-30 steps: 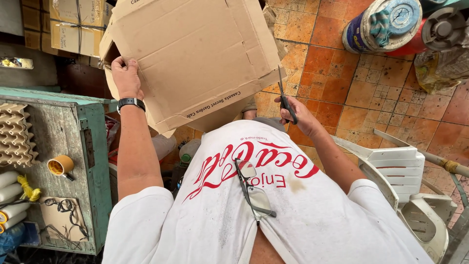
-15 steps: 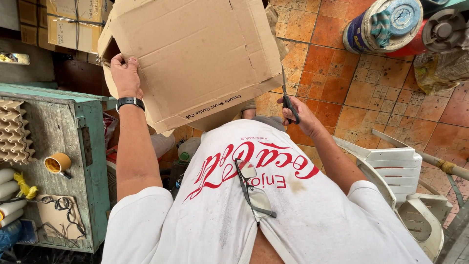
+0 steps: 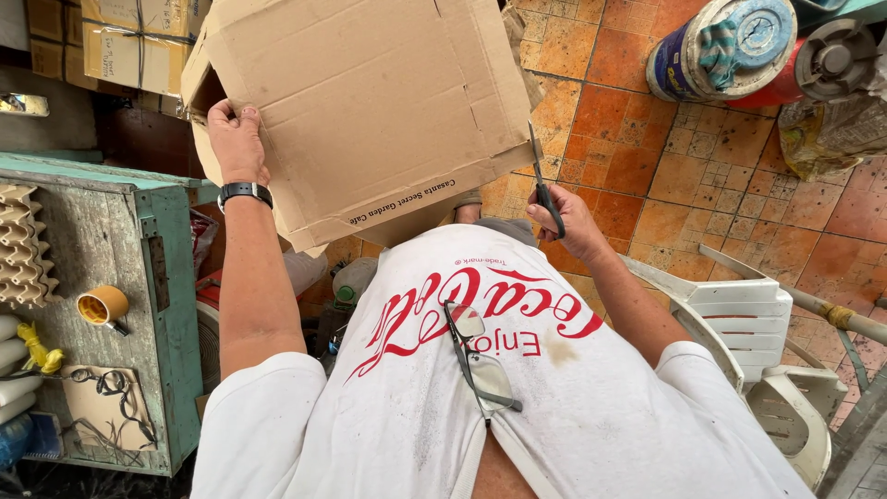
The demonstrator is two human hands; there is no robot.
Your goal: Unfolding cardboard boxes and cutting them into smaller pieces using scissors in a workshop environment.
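A large brown cardboard box (image 3: 370,102) is held up in front of me, its flat side facing me. My left hand (image 3: 236,139), with a black watch on the wrist, grips the box's left edge. My right hand (image 3: 568,217) is closed on black-handled scissors (image 3: 541,177) whose blades point up along the box's right edge. Glasses (image 3: 480,356) hang from the collar of my white shirt.
A green wooden table (image 3: 120,277) at the left carries egg trays (image 3: 23,245), a tape roll (image 3: 102,303) and cords. A white plastic chair (image 3: 758,342) stands at the right on the orange tile floor. Paint cans (image 3: 721,46) sit at the top right, stacked cartons (image 3: 120,46) top left.
The box has shifted slightly to the left and closer. My right hand with the scissors has risen a little toward the box's right edge.
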